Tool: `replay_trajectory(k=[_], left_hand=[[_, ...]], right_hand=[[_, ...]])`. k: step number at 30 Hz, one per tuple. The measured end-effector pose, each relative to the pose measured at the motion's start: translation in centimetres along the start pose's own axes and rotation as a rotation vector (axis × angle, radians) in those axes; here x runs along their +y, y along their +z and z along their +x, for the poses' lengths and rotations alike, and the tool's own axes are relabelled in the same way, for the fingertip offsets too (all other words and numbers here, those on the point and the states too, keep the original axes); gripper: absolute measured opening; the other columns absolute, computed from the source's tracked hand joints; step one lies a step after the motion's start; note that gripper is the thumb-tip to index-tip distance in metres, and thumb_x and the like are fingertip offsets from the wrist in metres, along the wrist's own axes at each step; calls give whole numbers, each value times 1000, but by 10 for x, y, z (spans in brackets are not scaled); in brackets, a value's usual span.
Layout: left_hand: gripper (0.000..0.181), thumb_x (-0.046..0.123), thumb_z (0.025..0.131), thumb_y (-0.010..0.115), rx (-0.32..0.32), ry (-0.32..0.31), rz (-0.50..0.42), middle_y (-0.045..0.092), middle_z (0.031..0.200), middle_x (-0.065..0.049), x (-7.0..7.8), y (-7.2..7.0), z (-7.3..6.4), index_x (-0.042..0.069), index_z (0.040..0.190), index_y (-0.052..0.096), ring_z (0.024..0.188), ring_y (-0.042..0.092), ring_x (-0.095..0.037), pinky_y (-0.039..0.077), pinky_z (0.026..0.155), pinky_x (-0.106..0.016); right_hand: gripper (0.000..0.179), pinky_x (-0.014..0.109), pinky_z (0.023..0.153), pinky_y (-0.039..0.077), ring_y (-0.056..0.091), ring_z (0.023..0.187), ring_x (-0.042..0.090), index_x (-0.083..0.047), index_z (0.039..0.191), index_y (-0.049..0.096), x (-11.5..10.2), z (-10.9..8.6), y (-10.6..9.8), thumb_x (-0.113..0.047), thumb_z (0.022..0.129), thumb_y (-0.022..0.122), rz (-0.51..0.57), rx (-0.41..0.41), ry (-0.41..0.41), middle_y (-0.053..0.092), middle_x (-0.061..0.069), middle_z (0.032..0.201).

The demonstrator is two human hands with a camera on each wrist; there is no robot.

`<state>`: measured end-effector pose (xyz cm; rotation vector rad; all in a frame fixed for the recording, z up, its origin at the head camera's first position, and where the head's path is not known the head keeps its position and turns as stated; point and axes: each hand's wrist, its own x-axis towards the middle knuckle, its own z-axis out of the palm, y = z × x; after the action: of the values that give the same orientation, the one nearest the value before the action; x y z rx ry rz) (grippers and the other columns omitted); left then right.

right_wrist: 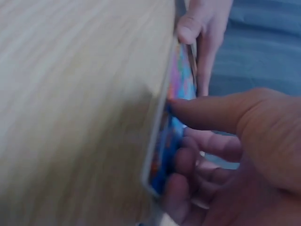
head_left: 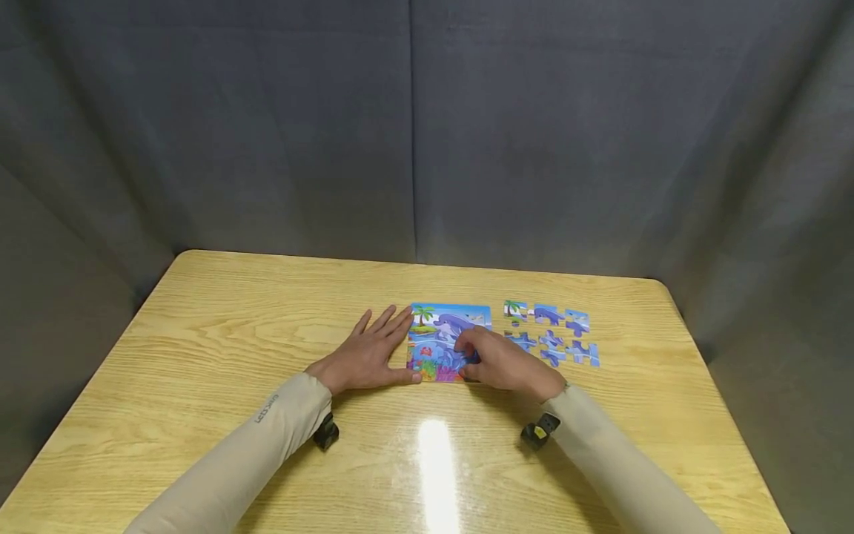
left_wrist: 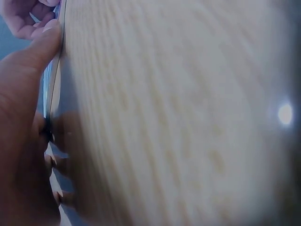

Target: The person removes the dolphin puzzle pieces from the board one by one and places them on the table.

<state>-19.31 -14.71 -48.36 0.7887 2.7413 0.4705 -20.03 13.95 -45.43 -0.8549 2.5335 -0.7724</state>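
A jigsaw board [head_left: 434, 354] with a dolphin, palm tree and coral picture lies on the table. My left hand [head_left: 367, 354] rests flat with fingers spread, its index fingertip and thumb at the board's left edge. The right hand [head_left: 503, 361] is over the board's lower right, thumb and fingers curled towards each other. In the right wrist view, this hand [right_wrist: 249, 146] pinches a blue puzzle piece [right_wrist: 165, 173] at the board, largely covered by the fingers. From the left wrist, the left thumb [left_wrist: 44, 44] shows against the board's rim.
Several loose puzzle pieces [head_left: 550, 340] lie in two rows right of the board, close beyond the right hand. The wooden table [head_left: 267, 297] ends at a rear edge before a dark grey curtain [head_left: 300, 133]. Bright glare [head_left: 437, 475] shows on the tabletop in front.
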Motion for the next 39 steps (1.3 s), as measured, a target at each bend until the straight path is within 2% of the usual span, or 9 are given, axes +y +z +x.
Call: replay_trajectory(k=[6,10,14,19,26,31,35,39], left_hand=[[107,73,98,58,5,-2,3,5,183,-2,-1,1,2,12,173,11,171,1,-31,-1,136,-63],[108,74,98,58,4,-3,2,5,183,-1,-2,3,2,13,173,12,171,1,-31,-2,136,-63],[107,73,98,59,6,-3,1,6,183,-1,-2,2,2,13,173,12,171,2,-30,-2,136,-63],[108,74,98,58,5,-2,-1,5,183,-1,-2,2,1,13,173,12,171,1,-30,-2,136,-63],[108,74,98,58,-2,-4,-3,4,183,-1,-2,3,1,13,173,11,171,0,-30,-3,136,-62],[108,74,98,58,-2,-7,-5,4,183,-1,-1,3,1,13,173,10,171,0,-30,-4,136,-62],[108,74,98,58,-1,-7,-7,4,183,-1,-1,3,1,13,173,10,171,0,-30,-4,136,-63],[108,74,98,59,1,-5,-9,4,183,-1,-1,3,1,13,173,11,171,0,-30,-3,136,-63]], right_hand=[[31,32,77,44,48,82,17,-1,121,61,-6,13,-11,-9,97,79,83,-135,110,60,10,103],[30,31,65,44,47,70,17,-3,120,59,-7,14,-11,-8,97,78,157,-165,180,57,11,102],[29,30,56,43,46,63,16,-4,120,58,-5,13,-9,-8,99,76,215,-162,203,54,9,100],[30,29,54,44,46,63,17,-4,118,56,-2,12,-6,-7,97,78,248,-139,198,54,10,100],[31,30,66,47,51,79,18,-5,114,56,2,10,-2,-6,95,80,227,-67,149,58,11,104],[19,31,59,48,51,68,18,-6,111,55,3,6,-2,-6,101,72,286,-58,132,61,9,97],[9,31,60,47,53,66,16,-6,107,58,3,4,-2,-8,105,66,281,-38,79,64,8,94],[7,31,60,48,56,65,17,-8,104,59,3,4,-4,-10,107,65,283,-21,52,66,8,91]])
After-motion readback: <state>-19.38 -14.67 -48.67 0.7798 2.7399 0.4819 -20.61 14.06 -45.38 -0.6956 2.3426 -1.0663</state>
